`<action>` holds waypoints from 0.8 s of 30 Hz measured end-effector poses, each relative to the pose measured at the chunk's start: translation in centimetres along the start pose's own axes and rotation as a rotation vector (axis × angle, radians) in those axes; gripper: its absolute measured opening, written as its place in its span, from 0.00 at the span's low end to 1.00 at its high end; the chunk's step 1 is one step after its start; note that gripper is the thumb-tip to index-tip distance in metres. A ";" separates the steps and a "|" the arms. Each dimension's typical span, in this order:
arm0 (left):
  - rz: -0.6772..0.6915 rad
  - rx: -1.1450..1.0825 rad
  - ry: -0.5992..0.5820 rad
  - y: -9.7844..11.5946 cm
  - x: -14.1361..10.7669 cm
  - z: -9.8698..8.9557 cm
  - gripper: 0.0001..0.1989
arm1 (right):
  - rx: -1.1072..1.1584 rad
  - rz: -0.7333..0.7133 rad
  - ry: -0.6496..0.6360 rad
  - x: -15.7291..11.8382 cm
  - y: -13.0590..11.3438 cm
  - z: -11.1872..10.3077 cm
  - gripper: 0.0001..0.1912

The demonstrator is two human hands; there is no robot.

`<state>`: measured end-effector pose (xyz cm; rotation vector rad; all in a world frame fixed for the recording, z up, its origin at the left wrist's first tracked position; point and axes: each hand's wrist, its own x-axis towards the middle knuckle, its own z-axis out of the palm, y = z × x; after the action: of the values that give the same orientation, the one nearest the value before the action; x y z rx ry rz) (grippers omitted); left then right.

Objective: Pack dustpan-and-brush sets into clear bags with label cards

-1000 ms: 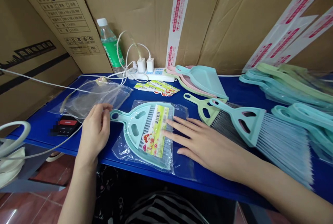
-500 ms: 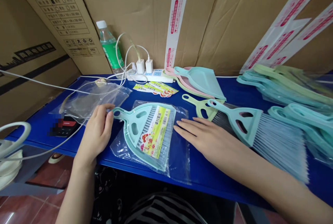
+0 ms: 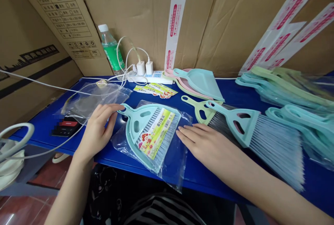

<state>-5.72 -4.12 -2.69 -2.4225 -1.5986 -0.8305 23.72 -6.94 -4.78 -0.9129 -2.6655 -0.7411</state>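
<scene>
- Head view, centre of the frame: the turquoise dustpan set (image 3: 138, 124), with its labelled brush (image 3: 159, 134), lies in a clear bag (image 3: 172, 169) on my blue worktop (image 3: 206, 183).
- Left of it, my left hand (image 3: 97, 127) has its forefinger at the handle loop; I cannot tell whether my fingers clamp it.
- Right of it, my right hand (image 3: 206, 141) rests flat on the bag's edge, fingers outstretched, gripping nothing.
- Right of the frame: loose brushes (image 3: 241, 122) and more dustpans (image 3: 294, 124).

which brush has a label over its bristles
The bagged blue brush between left hand and right hand; the loose brushes farther right have bare bristles.
</scene>
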 end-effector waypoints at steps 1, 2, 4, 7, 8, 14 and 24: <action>0.043 0.028 -0.073 -0.2 0.3 0.0 0.18 | -0.013 -0.012 0.009 0.0 -0.1 0.1 0.20; 0.099 0.061 -0.149 -0.5 0.7 0.0 0.19 | -0.026 -0.023 0.014 0.0 -0.2 0.1 0.19; 0.200 0.133 -0.268 -0.8 1.5 0.0 0.20 | -0.054 -0.039 0.024 0.1 -0.4 0.2 0.19; 0.262 0.258 -0.352 -0.8 2.5 0.3 0.20 | -0.093 -0.043 0.038 0.1 -0.7 0.3 0.19; 0.266 0.307 -0.370 -0.7 2.7 0.3 0.20 | -0.103 -0.041 0.044 0.1 -0.8 0.2 0.19; 0.385 0.497 -0.465 -0.2 4.1 -0.1 0.17 | -0.127 -0.032 0.066 0.0 -1.3 0.1 0.18; 0.516 0.587 -0.479 2.2 7.3 0.0 0.09 | 0.101 -0.041 0.140 -0.9 -2.5 -2.1 0.16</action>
<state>-1.68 0.87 1.38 -2.4682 -1.0088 0.2862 23.03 -10.18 -4.34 -0.7549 -2.5794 -0.6467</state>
